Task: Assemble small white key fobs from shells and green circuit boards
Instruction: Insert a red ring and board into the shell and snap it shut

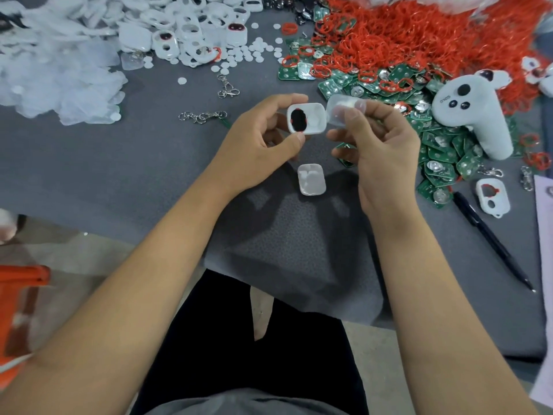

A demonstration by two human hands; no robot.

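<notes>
Both hands worked above the grey felt-covered table (119, 175). Left hand (257, 139) pinched a white rectangular plastic shell (306, 118) by its edges, thumb below and fingers curled over the top, its oval cut-out showing dark with a trace of red at the rim. Right hand (380, 145) pinched a translucent white cap-like piece (341, 110) between thumb and forefinger, just beside the shell's right edge, the two nearly touching.

Heaps lay across the far side of the table: red rubber rings (419, 34), green circuit boards (443, 151) spilling toward the right hand, more white shells (185, 31), clear plastic bags (54, 79). A white handheld controller (469, 112) rested on the boards.

A second white shell half (311, 179) lay flat on the table directly below the two hands, its long axis running away from the person, about equally near to either hand. Judged from this, the held pieces wanted joining first; the boards sat on the right hand's side.
</notes>
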